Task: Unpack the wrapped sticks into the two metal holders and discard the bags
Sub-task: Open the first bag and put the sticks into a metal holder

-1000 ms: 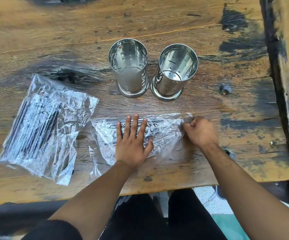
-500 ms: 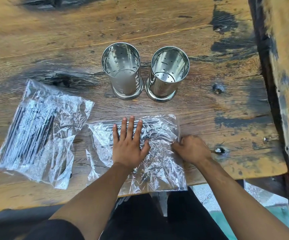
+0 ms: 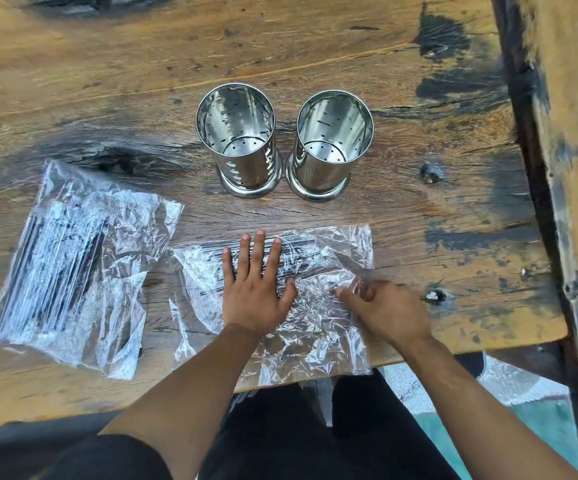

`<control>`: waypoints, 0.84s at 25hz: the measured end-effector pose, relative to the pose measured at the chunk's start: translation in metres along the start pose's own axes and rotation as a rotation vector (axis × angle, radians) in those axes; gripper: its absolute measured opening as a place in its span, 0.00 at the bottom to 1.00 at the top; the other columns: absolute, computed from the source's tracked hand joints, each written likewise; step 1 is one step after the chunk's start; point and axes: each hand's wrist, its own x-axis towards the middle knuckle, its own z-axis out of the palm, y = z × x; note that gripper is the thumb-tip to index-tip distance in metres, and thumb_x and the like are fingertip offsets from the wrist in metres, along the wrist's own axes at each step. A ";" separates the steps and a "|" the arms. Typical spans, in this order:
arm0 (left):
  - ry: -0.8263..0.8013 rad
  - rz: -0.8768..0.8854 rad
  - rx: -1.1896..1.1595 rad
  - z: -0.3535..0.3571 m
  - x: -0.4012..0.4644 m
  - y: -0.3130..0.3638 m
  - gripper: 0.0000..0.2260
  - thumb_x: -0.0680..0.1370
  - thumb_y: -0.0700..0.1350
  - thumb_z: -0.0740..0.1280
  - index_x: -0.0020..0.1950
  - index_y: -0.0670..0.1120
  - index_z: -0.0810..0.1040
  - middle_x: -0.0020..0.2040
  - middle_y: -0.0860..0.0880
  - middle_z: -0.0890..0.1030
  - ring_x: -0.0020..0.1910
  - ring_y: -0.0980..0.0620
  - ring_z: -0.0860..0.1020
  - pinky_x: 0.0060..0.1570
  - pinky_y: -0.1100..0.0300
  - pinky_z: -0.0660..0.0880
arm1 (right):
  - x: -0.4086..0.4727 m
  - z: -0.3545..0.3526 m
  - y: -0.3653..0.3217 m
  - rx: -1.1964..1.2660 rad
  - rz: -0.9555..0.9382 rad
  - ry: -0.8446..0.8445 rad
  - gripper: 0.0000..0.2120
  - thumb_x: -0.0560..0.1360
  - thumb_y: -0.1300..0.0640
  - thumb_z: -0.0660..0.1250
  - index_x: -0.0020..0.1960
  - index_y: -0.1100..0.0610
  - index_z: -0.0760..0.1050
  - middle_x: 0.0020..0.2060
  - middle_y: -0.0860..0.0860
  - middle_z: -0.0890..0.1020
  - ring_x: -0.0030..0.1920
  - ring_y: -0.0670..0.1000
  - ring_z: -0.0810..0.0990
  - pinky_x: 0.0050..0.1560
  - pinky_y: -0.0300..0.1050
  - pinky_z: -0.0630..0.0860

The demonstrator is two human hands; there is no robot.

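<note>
Pressing the near bag (image 3: 318,327) flat, left hand (image 3: 254,289) spread, right hand (image 3: 387,311) pinching plastic.

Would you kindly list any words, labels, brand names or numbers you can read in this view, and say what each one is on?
None can be read.
The two metal holders: bare steel with punched holes, no marking.
The two clear bags of black sticks: no print visible, only glare and creases.
The wooden table: only stains and knots.
</note>
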 end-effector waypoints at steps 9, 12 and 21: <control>-0.008 0.002 -0.014 -0.001 -0.001 0.000 0.34 0.81 0.64 0.50 0.85 0.51 0.48 0.85 0.46 0.46 0.84 0.43 0.42 0.79 0.36 0.44 | -0.006 -0.001 0.053 0.156 -0.003 -0.210 0.15 0.79 0.52 0.69 0.34 0.53 0.79 0.30 0.48 0.84 0.33 0.46 0.83 0.36 0.40 0.74; -0.020 -0.008 -0.017 -0.002 0.000 0.000 0.34 0.82 0.63 0.51 0.85 0.51 0.48 0.85 0.46 0.46 0.84 0.43 0.42 0.79 0.36 0.43 | 0.001 -0.007 0.068 0.241 0.029 -0.253 0.15 0.79 0.51 0.70 0.35 0.54 0.81 0.30 0.48 0.85 0.34 0.48 0.85 0.40 0.44 0.77; -0.024 -0.010 -0.012 -0.002 0.000 0.001 0.34 0.82 0.64 0.50 0.85 0.51 0.47 0.85 0.46 0.45 0.84 0.44 0.40 0.79 0.36 0.43 | -0.018 0.021 0.029 0.282 -0.123 0.115 0.03 0.80 0.54 0.69 0.51 0.53 0.80 0.38 0.47 0.85 0.37 0.47 0.83 0.40 0.43 0.78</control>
